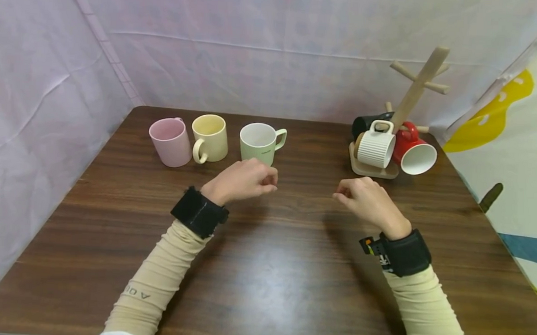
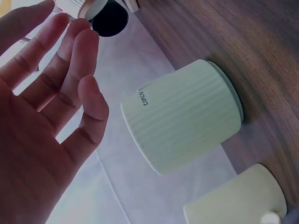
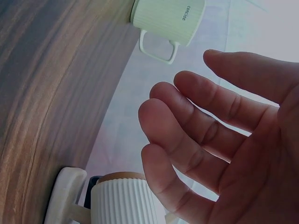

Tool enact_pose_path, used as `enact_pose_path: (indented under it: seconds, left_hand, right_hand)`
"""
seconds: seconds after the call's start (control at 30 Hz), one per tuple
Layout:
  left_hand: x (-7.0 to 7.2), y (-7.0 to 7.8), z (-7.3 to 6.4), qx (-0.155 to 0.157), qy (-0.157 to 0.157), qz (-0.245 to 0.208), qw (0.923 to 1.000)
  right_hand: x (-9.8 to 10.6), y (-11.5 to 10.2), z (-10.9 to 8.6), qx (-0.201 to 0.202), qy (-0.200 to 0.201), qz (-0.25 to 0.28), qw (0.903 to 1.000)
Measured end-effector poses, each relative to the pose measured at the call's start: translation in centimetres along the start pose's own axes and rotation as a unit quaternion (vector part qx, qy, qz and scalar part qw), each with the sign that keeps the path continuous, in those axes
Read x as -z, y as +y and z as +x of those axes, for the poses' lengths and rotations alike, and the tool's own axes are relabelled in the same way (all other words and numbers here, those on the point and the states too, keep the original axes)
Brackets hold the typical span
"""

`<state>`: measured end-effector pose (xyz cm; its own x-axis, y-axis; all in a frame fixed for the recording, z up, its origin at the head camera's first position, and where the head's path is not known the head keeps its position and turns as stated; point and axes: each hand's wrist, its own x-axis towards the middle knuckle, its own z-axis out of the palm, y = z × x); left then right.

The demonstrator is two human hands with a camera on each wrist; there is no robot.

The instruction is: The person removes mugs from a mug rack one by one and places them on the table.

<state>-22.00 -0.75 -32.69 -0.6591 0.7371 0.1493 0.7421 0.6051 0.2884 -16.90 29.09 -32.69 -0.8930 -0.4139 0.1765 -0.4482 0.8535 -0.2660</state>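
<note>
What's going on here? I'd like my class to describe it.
A person's left hand is held above the table, nearest the green mug, which stands upright in a row with the yellow mug and pink mug. The right hand is held near the wooden rack, which carries the white mug, red mug and black mug; its upper pegs are bare. Neither hand holds anything.

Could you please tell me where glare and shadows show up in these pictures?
Head view: pale glare on the near half of the table, soft shadows beside the left hand and right hand; left wrist view: left hand dim against bright cloth; right wrist view: right hand likewise shaded, upper-right background washed out.
</note>
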Motion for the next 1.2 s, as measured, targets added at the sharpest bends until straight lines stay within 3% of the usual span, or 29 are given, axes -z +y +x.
enact_pose_path:
  seconds: [0.33, 0.77, 1.03, 1.2]
  left_hand:
    - [-0.3, 0.5, 0.0, -0.014, 0.007, 0.007, 0.9999]
    - [-0.6, 0.8, -0.1, -0.014, 0.013, 0.010, 0.9998]
    - [-0.6, 0.7, -0.4, -0.004, 0.008, 0.008, 0.9999]
    - [-0.6, 0.7, -0.6, -0.006, 0.017, 0.011, 0.9998]
  right_hand:
    - [0.3, 0.4, -0.2, 0.007, 0.010, -0.007, 0.9999]
    - [1.8, 2.1, -0.9, -0.023, 0.026, 0.020, 0.9992]
    - [3.0, 4.0, -1.4, -0.034, 0.066, 0.014, 0.9972]
    - [3.6, 5.0, -1.5, -0.046, 0.114, 0.004, 0.9924]
